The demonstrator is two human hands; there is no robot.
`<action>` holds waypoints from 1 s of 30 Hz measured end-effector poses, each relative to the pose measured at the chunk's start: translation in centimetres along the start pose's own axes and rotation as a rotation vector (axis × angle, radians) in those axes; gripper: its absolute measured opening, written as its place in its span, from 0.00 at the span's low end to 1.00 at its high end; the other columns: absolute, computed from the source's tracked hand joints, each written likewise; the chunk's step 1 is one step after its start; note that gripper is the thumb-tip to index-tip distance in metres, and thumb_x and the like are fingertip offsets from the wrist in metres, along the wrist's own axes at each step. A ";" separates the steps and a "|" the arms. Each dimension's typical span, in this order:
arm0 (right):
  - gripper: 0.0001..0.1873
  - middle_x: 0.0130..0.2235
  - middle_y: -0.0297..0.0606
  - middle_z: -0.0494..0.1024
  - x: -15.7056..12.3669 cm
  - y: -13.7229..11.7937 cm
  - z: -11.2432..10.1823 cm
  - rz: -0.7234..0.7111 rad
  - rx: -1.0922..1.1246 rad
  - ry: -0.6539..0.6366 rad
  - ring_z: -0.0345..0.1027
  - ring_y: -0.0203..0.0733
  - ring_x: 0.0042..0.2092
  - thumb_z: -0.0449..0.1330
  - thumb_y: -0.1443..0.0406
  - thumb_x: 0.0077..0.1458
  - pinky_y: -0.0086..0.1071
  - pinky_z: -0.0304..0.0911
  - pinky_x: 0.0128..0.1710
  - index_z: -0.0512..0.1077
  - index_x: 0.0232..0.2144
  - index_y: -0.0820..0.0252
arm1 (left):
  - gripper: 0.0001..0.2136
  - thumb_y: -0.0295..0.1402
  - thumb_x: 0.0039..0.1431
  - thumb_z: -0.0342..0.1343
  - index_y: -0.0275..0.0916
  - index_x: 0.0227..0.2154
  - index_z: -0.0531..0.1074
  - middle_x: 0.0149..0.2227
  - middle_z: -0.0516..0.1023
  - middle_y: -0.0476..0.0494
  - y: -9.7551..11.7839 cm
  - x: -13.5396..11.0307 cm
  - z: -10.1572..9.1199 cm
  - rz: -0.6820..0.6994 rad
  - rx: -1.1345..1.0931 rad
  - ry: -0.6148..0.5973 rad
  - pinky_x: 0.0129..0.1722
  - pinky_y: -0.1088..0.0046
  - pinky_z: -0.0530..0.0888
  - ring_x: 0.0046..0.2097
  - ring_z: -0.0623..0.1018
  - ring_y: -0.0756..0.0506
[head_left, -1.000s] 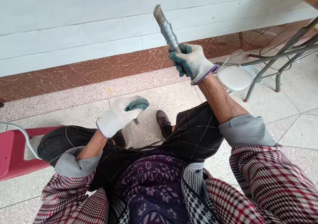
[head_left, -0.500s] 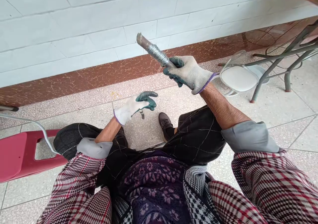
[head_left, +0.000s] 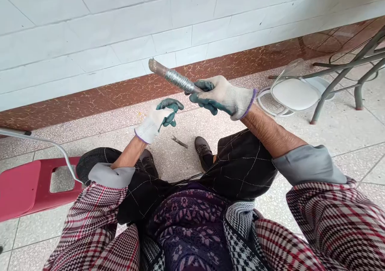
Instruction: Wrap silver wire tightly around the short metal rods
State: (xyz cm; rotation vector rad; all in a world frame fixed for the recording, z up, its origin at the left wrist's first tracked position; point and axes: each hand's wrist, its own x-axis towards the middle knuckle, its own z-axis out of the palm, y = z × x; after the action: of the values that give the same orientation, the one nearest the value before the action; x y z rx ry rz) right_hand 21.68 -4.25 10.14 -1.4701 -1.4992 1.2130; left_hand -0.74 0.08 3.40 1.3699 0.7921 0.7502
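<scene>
I sit on a low seat with gloved hands over my knees. My right hand (head_left: 224, 96) is closed round the lower end of a metal rod (head_left: 173, 76) wound with a tight coil of thin wire. The rod points up and to the left. My left hand (head_left: 158, 116) is just below the rod with its fingers curled in a pinch; what they hold is hidden. A small metal piece (head_left: 179, 141) lies on the floor tiles between my shoes.
A red plastic stool (head_left: 27, 185) stands at my left with a bent grey tube (head_left: 45, 142) over it. At the right are a white round seat (head_left: 296, 92) and grey metal frame legs (head_left: 343, 76). A tiled wall runs close ahead.
My right hand has tipped the rod from nearly upright down toward the left. My left hand rose toward the rod. The small metal piece seen under it earlier now lies on the floor.
</scene>
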 end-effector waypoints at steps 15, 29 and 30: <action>0.06 0.17 0.30 0.63 1.9 4.2 1.7 0.195 -0.896 -0.288 0.63 0.39 0.24 0.70 0.69 0.47 0.33 0.56 0.25 0.76 0.25 0.57 | 0.05 0.25 0.53 0.66 0.38 0.33 0.79 0.26 0.80 0.47 -5.3 0.3 -1.3 -0.137 0.144 -0.038 0.23 0.73 0.69 0.24 0.74 0.50; 0.20 0.23 0.26 0.71 0.4 0.8 -1.3 -0.023 0.253 -0.366 0.57 0.30 0.18 0.73 0.58 0.46 0.26 0.50 0.14 0.80 0.42 0.58 | 0.04 0.22 0.62 0.58 0.33 0.31 0.76 0.21 0.77 0.47 -3.8 0.6 0.1 -0.160 -0.040 0.019 0.24 0.75 0.72 0.22 0.76 0.50; 0.20 0.22 0.27 0.72 0.4 0.9 -1.0 0.005 0.202 -0.485 0.58 0.30 0.17 0.75 0.58 0.43 0.26 0.52 0.13 0.80 0.39 0.59 | 0.05 0.22 0.62 0.58 0.34 0.31 0.76 0.21 0.76 0.48 -3.7 0.8 -0.1 -0.156 -0.019 0.051 0.24 0.75 0.72 0.21 0.75 0.50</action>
State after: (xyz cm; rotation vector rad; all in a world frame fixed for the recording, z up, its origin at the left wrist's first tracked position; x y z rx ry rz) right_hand 22.86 -3.78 9.53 -1.0920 -1.6151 1.7570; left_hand -0.37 0.58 -0.38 1.2600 0.9193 0.6709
